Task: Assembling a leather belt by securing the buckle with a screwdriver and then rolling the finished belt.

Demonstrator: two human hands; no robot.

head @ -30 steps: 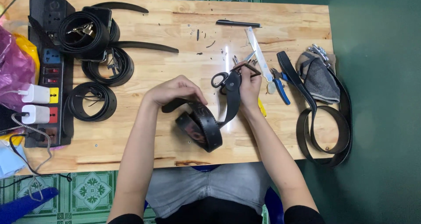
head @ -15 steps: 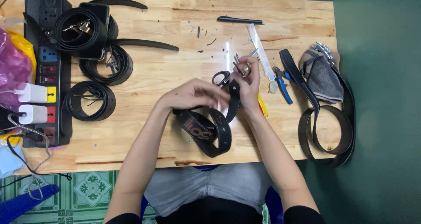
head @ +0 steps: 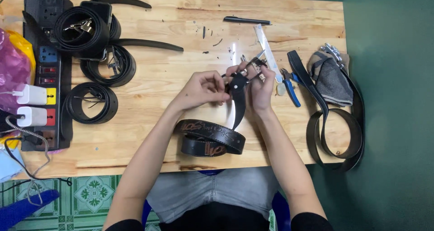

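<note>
Head view looks straight down on your wooden table (head: 149, 90), with both your forearms reaching up from the near edge and meeting just right of the middle. Your left hand (head: 201, 90) lies palm down, wrist slightly bent, its fingers curled in and pinching the black belt (head: 238, 105) near its upper end. Your right hand (head: 257, 87) stands opposite, fingers closed on the same belt end from the right side, thumb and fingertips pressed around the metal buckle (head: 251, 66) at its top. The two hands almost touch, with the belt end held between them, lifted a little off the wood.

From your grip the strap hangs down toward you and runs into a loose coil (head: 209, 137) lying flat on the table near its front edge, between your forearms; the coil's inner face shows brown with markings.

Just beside your right hand lie blue-handled pliers (head: 290, 87) and a steel ruler (head: 266, 52). Farther right, another black belt (head: 334, 131) loops over the table's edge beside a grey cloth (head: 332, 79). A black pen (head: 246, 20) sits near the far edge. On the left, three coiled belts (head: 92, 102) rest next to a power strip (head: 45, 77) with white chargers plugged in.
</note>
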